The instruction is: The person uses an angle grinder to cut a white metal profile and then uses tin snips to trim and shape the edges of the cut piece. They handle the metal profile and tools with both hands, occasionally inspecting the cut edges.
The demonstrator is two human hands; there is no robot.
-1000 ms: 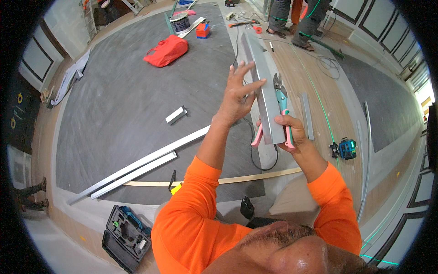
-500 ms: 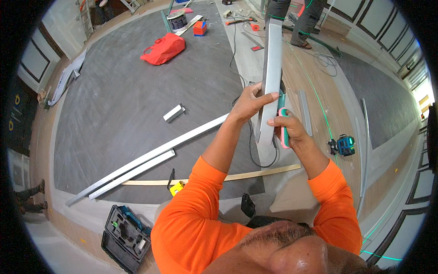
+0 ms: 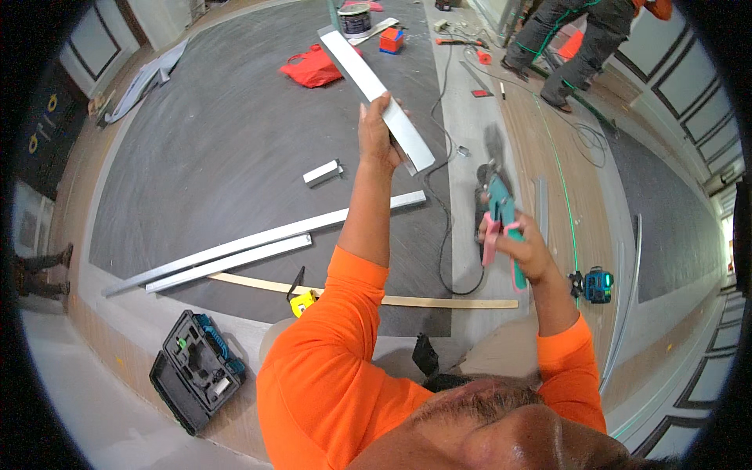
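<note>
My left hand (image 3: 378, 135) is closed around a silver metal channel (image 3: 362, 77), held up and slanting from upper left to lower right above the dark floor. Apart from it, to the right, my right hand (image 3: 526, 249) grips tin snips (image 3: 501, 197) with teal and pink handles. Their blade end is smeared by motion. Below my left hand lies a short cut piece of channel (image 3: 323, 173). Two longer metal channels (image 3: 274, 233) rest side by side on the floor at left. A small metal scrap (image 3: 463, 151) lies between my hands.
A thin wooden strip (image 3: 439, 302) and a yellow tape measure (image 3: 301, 303) lie near me. At lower left sits an opened tool case (image 3: 196, 372). A laser level (image 3: 598, 285) stands right. A black cable (image 3: 441, 235) winds across the floor. A co-worker's legs (image 3: 576, 47) are at upper right.
My left hand has carried the channel leftward, tilting it from nearly upright to slanted. My right hand has drawn the snips away from it. The co-worker's legs now stand wider apart.
</note>
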